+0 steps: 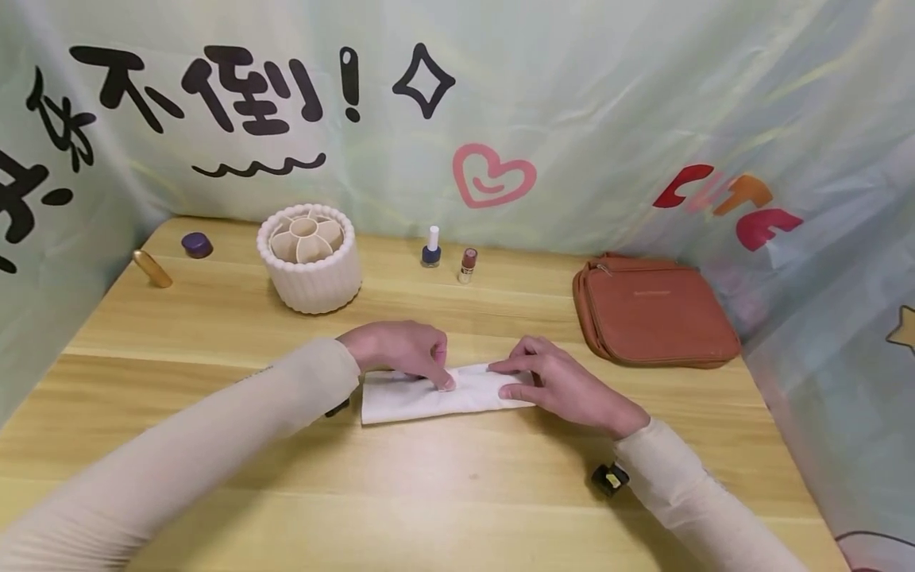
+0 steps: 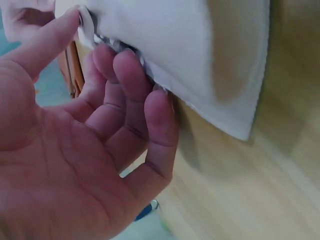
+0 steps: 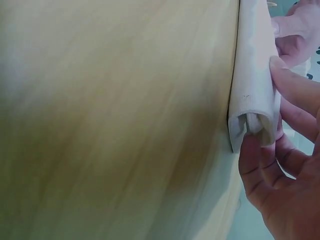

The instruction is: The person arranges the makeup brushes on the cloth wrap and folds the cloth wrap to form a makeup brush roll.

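Note:
A long white folded cloth [image 1: 418, 407] lies on the table in front of the person. The left hand [image 1: 403, 349] is at its far edge and pinches a small fold near the middle; in the left wrist view, thumb and fingertips meet at the edge of the cloth [image 2: 185, 45], where a dark, unclear bit shows. At the right end, the right hand [image 1: 572, 385] holds the cloth with thumb on top. In the right wrist view, that end of the cloth [image 3: 254, 75] curves over, with fingers reaching beneath it. What lies inside the folds is hidden.
Behind the hands stand a round white organizer [image 1: 318, 278], a dark blue nail polish bottle [image 1: 431, 256] and a lipstick [image 1: 468, 266]. A brown zipped case [image 1: 661, 318] lies at right. A purple lidded pot [image 1: 196, 245] and gold tube [image 1: 153, 268] are at far left.

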`<state>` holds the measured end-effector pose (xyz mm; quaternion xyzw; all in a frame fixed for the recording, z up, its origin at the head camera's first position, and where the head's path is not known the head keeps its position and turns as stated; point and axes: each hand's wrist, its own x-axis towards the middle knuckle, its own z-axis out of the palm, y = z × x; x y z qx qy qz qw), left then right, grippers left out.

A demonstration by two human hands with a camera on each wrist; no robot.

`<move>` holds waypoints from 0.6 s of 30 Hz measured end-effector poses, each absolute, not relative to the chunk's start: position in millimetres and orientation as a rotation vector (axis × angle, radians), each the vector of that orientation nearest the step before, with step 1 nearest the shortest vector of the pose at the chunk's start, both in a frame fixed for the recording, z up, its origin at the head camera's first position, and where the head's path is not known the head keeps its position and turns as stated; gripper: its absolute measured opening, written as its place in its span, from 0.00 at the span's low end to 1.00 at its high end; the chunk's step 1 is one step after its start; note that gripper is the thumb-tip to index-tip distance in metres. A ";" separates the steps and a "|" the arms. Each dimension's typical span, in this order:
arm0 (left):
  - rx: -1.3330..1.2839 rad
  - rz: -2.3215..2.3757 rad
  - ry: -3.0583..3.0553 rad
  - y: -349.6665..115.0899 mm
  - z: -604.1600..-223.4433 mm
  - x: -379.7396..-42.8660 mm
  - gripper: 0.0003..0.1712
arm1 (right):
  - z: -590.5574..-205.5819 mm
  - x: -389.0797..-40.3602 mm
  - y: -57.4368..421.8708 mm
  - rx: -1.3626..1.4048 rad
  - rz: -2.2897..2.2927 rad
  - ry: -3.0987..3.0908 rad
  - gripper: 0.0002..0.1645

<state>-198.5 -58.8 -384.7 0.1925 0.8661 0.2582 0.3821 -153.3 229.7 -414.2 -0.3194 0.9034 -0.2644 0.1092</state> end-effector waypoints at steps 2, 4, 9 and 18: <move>0.491 0.613 2.244 -60.8 -382.8 -198.8 0.19 | -414.2 -153.4 227.7 -0.942 -0.789 2.642 0.22; 0.501 0.549 2.283 -62.1 -380.9 -198.7 0.21 | -414.3 -153.0 226.1 -0.936 -0.794 2.636 0.21; 0.508 0.457 2.337 -63.7 -377.5 -197.7 0.23 | -414.1 -151.7 224.7 -0.903 -0.794 2.641 0.18; 0.417 0.705 2.133 -69.0 -380.8 -198.4 0.27 | -413.0 -152.0 225.9 -0.888 -0.812 2.643 0.18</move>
